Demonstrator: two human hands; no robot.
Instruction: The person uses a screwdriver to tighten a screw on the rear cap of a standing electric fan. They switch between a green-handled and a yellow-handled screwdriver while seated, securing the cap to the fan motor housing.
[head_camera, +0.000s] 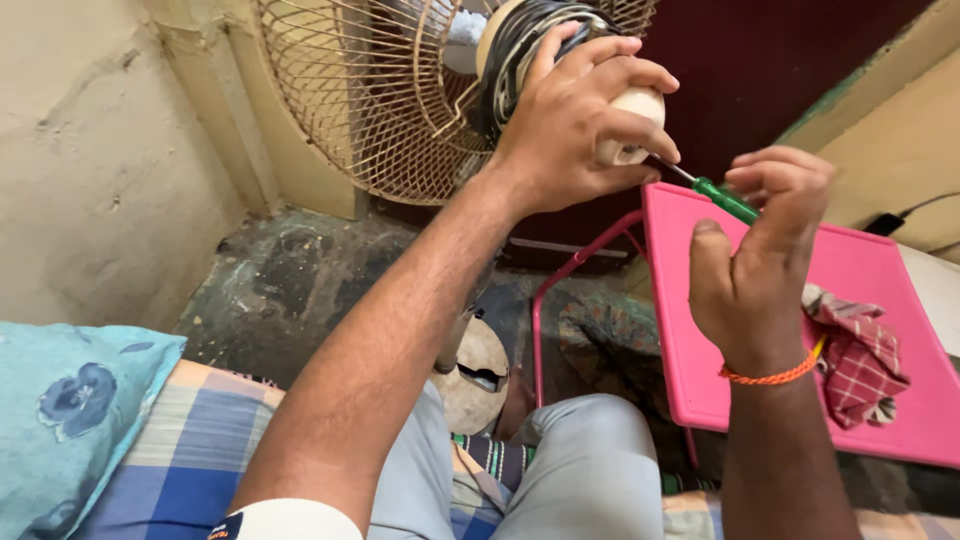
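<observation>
Fan motor (560, 60), cream housing w/ dark windings showing, sits behind the wire guard (380, 100); prob. heavy, rigid, best gripped round the body. Left hand (580, 120) wraps it, fingers curled tight. Right hand (760, 250) pinches a green screwdriver (725, 200), tip at the housing. Pink table (870, 270) w/ checked cloth (860, 360) beside. No labels visible.

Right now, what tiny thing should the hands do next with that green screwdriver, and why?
Probably twist the green screwdriver gently with the right hand. Its metal tip already sits against the cream motor housing behind the fan grille, and the left hand grips that housing, steadying it.
</observation>
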